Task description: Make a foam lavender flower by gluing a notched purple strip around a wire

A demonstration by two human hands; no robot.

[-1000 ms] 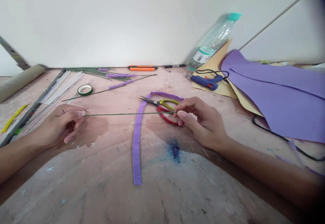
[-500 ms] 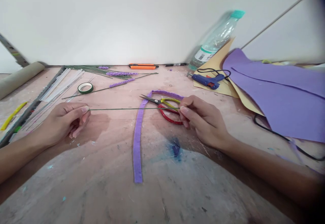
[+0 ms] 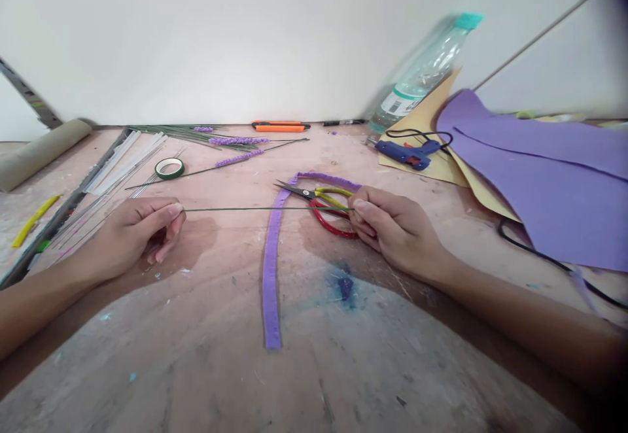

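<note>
A thin green wire stem [image 3: 245, 209] stretches level between my two hands above the table. My left hand [image 3: 144, 227] pinches its left end between thumb and fingers. At the other end, my right hand [image 3: 392, 227] is closed on the wire in the same kind of pinch. Behind the wire lies a long strip of purple felt [image 3: 271, 269], which bends at the top and runs toward my right hand. Scissors [image 3: 307, 193] with one yellow and one red handle rest across the strip, their handles partly hidden by my right fingers.
Green floral tape [image 3: 169, 169], purple-flowered stems [image 3: 240, 157] and white sticks [image 3: 122, 158] lie back left. An orange cutter [image 3: 280, 126] lies by the wall. At right are a blue glue gun [image 3: 409, 154], a leaning bottle [image 3: 422, 76] and purple felt sheets [image 3: 549, 178].
The view has shifted slightly, so most things sit a little farther right. Both hands still hold the wire stretched, and the gap between them looks slightly smaller.
</note>
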